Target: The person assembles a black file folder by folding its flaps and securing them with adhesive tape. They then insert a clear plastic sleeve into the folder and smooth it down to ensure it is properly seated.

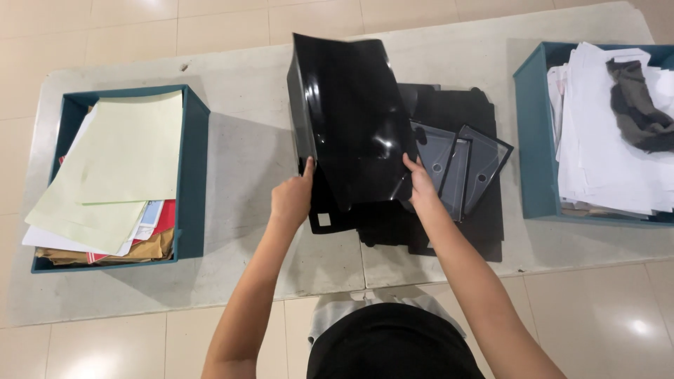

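A pale stone-like table (246, 161) stands on a light tiled floor (105, 351). At its middle lies a spread of flat black folders (463, 112), with grey-framed clear sleeves (456, 165) resting on top of them. Left of the black folders, well apart, sits a teal bin (191, 175) holding pale green, white, red and brown papers. Right of the black folders, near them, sits a second teal bin (530, 140) heaped with white sheets and a dark cloth.
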